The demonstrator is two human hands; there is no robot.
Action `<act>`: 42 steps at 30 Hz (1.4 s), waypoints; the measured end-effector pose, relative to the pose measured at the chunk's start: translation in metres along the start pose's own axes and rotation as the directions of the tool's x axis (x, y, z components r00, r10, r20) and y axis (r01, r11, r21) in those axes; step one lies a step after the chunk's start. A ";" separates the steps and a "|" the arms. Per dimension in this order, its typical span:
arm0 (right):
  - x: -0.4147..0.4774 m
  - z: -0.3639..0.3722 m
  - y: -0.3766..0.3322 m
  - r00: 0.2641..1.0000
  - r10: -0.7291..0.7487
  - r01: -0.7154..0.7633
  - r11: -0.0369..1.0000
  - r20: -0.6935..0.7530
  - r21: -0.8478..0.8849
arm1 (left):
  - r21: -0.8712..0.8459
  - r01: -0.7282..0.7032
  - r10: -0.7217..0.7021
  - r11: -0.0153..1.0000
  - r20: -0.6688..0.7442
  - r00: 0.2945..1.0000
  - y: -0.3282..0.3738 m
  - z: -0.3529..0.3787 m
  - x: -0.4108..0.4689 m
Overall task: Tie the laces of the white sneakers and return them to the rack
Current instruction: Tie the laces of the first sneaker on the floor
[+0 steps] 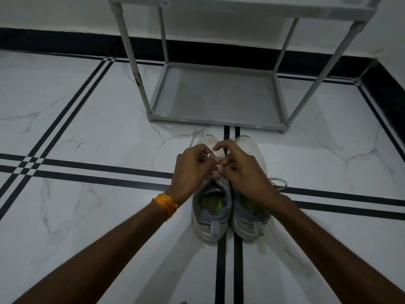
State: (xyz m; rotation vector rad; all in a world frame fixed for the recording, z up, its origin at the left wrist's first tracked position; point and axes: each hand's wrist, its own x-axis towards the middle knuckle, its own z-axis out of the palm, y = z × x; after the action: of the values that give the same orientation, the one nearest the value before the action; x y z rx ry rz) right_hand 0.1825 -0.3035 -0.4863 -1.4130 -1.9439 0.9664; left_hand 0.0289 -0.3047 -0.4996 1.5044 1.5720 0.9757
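Two white sneakers stand side by side on the floor, heels toward me. The left sneaker has its laces pinched between both hands. My left hand grips the lace from the left, with an orange thread band on its wrist. From the right, my right hand holds the lace, its fingers curled over the tongue. The right sneaker is partly under my right wrist, and a loose lace lies to its right. The knot itself is hidden by my fingers.
A grey shoe rack stands just beyond the sneakers, its bottom shelf bare and an upper shelf at the frame's top. The white marble floor has black inlay lines. A black skirting runs along the wall behind and to the right.
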 end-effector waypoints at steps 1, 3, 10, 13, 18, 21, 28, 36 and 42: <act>-0.002 0.001 -0.002 0.999 0.023 -0.022 1.000 -0.023 0.018 | 0.012 -0.024 0.024 1.000 -0.031 0.999 0.000 0.001 -0.001; -0.004 0.006 -0.005 0.996 0.042 -0.043 0.999 -0.075 -0.006 | 0.045 -0.066 0.069 0.997 -0.070 0.995 -0.002 0.002 -0.003; -0.006 0.024 -0.007 0.987 -0.150 0.113 0.894 -0.053 -0.433 | 0.253 -0.294 0.320 0.922 -0.069 0.945 -0.006 -0.004 -0.003; -0.005 0.025 -0.005 0.990 -0.134 0.092 0.858 -0.048 -0.505 | 0.285 -0.389 0.402 0.876 0.017 0.916 -0.008 -0.010 0.000; 0.000 0.017 0.003 1.000 0.012 -0.017 0.899 -0.014 -0.438 | 0.270 -0.477 0.462 0.836 0.120 0.879 -0.013 -0.013 0.002; 0.000 0.013 0.001 0.999 0.053 -0.044 0.911 0.011 -0.409 | 0.362 -0.490 0.458 0.793 0.177 0.871 -0.010 -0.013 0.005; 0.002 0.013 -0.004 0.997 -0.006 -0.025 0.924 -0.079 -0.383 | 0.265 -0.125 0.068 0.956 0.216 0.974 0.001 -0.016 0.015; -0.008 0.007 -0.006 0.929 -0.305 0.137 0.809 -0.210 -0.572 | -0.093 0.291 -0.240 0.952 0.364 0.900 0.008 -0.021 0.012; -0.006 0.008 -0.002 0.942 -0.302 0.163 0.790 -0.144 -0.591 | -0.112 0.308 -0.251 0.945 0.356 0.900 0.006 -0.021 0.013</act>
State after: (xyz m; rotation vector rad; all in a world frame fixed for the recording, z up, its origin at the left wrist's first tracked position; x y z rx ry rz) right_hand 0.1774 -0.3116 -0.4893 -1.4506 -2.2567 0.0726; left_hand 0.0125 -0.2925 -0.4849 1.2119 1.3743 0.6269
